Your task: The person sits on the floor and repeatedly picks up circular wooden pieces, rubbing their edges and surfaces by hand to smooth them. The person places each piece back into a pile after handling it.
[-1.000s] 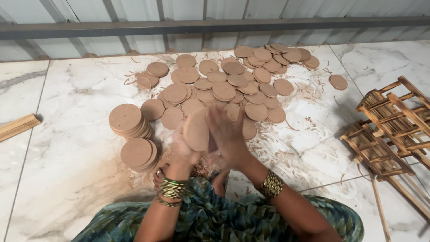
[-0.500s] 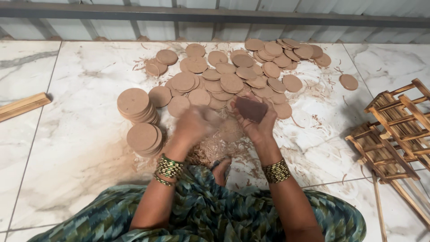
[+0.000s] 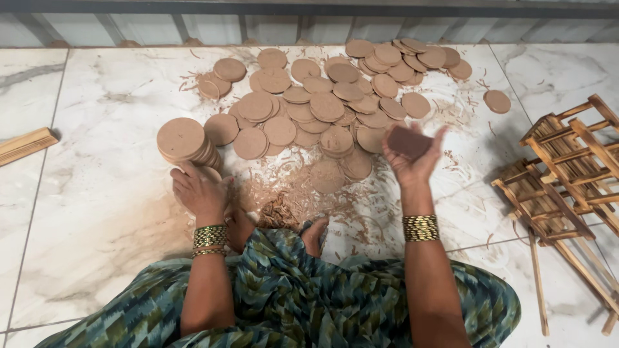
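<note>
I sit on a marble floor [image 3: 97,212] facing several round wooden discs [image 3: 322,103] spread in a loose pile. My right hand [image 3: 412,161] is raised palm up and grips a darker brown pad [image 3: 408,142] between fingers and thumb. My left hand [image 3: 198,190] rests low at the left, fingers curled over a short stack of discs that it mostly hides. Just behind it stands a taller neat stack of discs [image 3: 184,142]. Both wrists wear beaded bangles.
Wood shavings and dust [image 3: 290,187] lie in front of my knees. Small wooden rack frames [image 3: 567,167] lie piled at the right. A wooden block [image 3: 26,145] lies at the left edge. A corrugated metal wall [image 3: 309,26] runs along the back.
My two hands have parted. The left has dropped down to the low stack at the left. The right has moved right and up with the dark pad.
</note>
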Available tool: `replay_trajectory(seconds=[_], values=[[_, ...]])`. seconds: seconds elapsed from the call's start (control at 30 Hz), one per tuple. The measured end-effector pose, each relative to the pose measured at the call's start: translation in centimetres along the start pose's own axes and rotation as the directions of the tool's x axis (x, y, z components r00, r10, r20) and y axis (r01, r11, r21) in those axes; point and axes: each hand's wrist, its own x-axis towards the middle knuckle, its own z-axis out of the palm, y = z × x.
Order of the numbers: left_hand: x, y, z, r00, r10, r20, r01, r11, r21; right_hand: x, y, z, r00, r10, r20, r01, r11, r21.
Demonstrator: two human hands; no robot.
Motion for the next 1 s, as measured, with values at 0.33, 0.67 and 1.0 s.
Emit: replay_trajectory(seconds=[0.33,0.67,1.0], values=[[0.8,3.0,-0.8,0.898,0.204,-0.389,-0.268,0.956,-0.119,0.0,14.0,-6.4,0.988,0.157,-0.001,-0.050,0.309,-0.950],[-6.6,14.2,10.1,0.633,0.415,0.654,0.256,0.685,-0.682,2.6,12.6,-7.4,0.871,0.429,-0.241,-0.489,0.811,-0.323],[-5.1,13.5,9.8,0.520,0.366,0.772,0.759,0.216,-0.614,4.8,13.0,-9.7,0.751,0.632,-0.191,-0.635,0.613,-0.470]])
